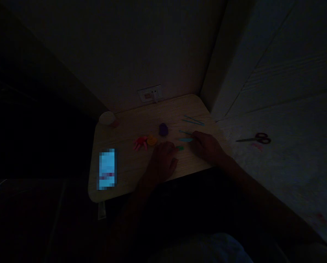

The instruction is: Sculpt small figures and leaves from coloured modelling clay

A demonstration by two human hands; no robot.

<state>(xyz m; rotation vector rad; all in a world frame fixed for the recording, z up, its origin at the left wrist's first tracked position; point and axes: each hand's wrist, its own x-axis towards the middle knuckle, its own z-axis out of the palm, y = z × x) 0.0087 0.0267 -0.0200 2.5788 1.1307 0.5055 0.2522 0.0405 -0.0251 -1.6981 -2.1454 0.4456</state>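
Observation:
The scene is very dim. My left hand (162, 160) rests on the small table with its fingers bent and its fingertips on a small green piece of modelling clay (180, 148); its thumb sits apart from the piece. To the right, my right hand (206, 145) has its fingers closed at the end of a flat blue modelling tool (185, 140). A thinner blue stick (184, 132) also runs up to these fingers; whether they grip it, I cannot tell. Beyond my left hand lie a purple lump (163, 129), an orange lump (152, 140) and a red-pink shape with several legs (141, 143).
Two thin blue sticks (193, 120) lie at the table's (125, 171) back right. A pale cup (106, 118) stands at the back left, a lit phone (107, 168) at the front left. Scissors (258, 138) lie right of the table. A wall socket (151, 94) is behind.

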